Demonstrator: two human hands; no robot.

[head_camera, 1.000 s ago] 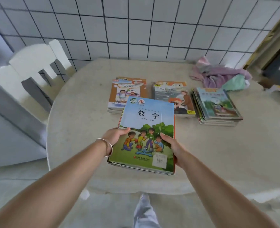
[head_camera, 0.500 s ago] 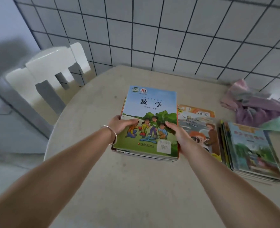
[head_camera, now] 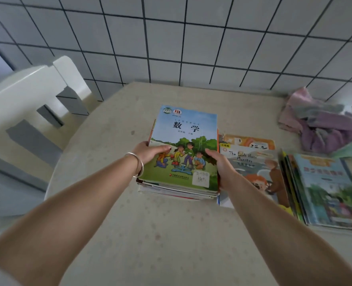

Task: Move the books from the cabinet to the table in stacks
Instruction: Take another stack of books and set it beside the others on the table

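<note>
Lowered, seemingly onto table [head_camera: 129, 234], book stack [head_camera: 183, 145] gripped by both hands [head_camera: 148, 151], beside neighbouring stack [head_camera: 253, 168]

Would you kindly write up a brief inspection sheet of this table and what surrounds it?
Surface: beige table, lightly speckled.
Job's things: maths-book stack gripped at both sides; middle stack right beside it; right stack fanned at its edges.
Clutter: purple cloth heap at the far right.
Hands: left hand and right hand hold the maths-book stack; bracelet on the left wrist.
Cables: nothing seen.
Surroundings: white chair to the left, tiled wall behind.
</note>
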